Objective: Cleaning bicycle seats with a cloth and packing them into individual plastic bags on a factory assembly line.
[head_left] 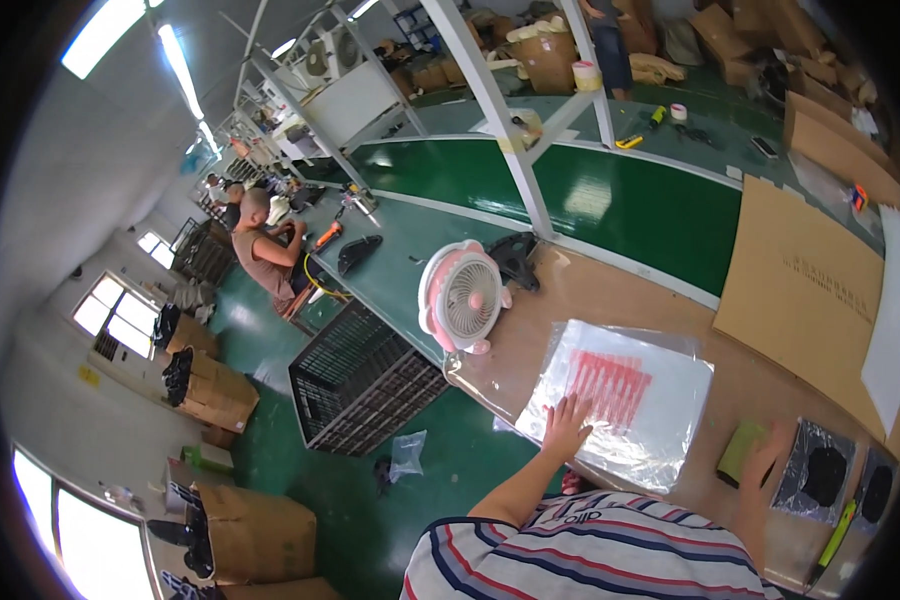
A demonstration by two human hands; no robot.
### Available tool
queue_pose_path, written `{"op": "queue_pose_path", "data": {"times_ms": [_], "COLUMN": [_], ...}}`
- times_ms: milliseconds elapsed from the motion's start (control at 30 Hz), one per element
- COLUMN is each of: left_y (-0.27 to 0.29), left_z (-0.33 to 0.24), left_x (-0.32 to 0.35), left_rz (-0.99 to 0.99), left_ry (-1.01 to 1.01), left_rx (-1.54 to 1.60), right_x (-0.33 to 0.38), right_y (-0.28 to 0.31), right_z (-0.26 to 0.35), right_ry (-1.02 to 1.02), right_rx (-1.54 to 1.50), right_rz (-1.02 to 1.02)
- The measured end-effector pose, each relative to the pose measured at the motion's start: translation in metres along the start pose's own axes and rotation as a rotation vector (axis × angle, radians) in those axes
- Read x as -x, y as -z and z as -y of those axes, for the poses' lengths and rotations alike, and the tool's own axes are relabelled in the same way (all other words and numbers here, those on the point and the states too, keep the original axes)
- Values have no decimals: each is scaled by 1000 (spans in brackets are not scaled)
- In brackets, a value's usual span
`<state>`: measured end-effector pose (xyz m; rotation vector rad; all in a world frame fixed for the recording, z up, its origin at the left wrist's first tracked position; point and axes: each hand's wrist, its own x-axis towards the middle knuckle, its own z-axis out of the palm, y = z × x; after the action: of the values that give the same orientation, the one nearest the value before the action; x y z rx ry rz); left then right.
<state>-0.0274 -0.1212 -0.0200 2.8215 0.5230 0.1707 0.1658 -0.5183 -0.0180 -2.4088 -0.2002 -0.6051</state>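
My left hand point(567, 427) lies with its fingers spread on the near left part of a stack of clear plastic bags point(670, 400). Red printing shows on the top bag. At the right, my right hand point(763, 456) is blurred, and its fingers cannot be made out. It is right beside a small olive-green block or roll point(738, 452); whether it grips it I cannot tell. Farther right lies a clear bag with a black rounded piece point(823, 475) in it, next to a yellow-green cutter knife point(836, 540).
A pink and white fan point(465, 298) stands at the bench's left edge, a black moulded part point(515, 260) behind it. Cardboard sheets point(800, 290) lie far right. A green conveyor belt point(610, 200) runs beyond. A black crate point(360, 380) stands left, below the bench; a co-worker point(267, 250) sits past it.
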Motion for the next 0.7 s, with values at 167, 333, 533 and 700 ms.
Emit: {"op": "queue_pose_path", "data": {"times_ms": [167,333,533,700], "left_y": [-5,-5,-2,5], "left_z": [0,1,-2,-1], "left_x": [3,3,2,0], "left_rz": [25,-5,-5,40], "left_ry": [31,13,16,16], "left_rx": [2,21,117,132], "right_x": [54,73,71,72], "right_y": [-26,-14,-11,-13], "right_z": [55,80,78,79], "right_ry": [119,211,238,221], "right_rx": [-308,-99,-61,-57], "right_rz": [227,372,388,372]}}
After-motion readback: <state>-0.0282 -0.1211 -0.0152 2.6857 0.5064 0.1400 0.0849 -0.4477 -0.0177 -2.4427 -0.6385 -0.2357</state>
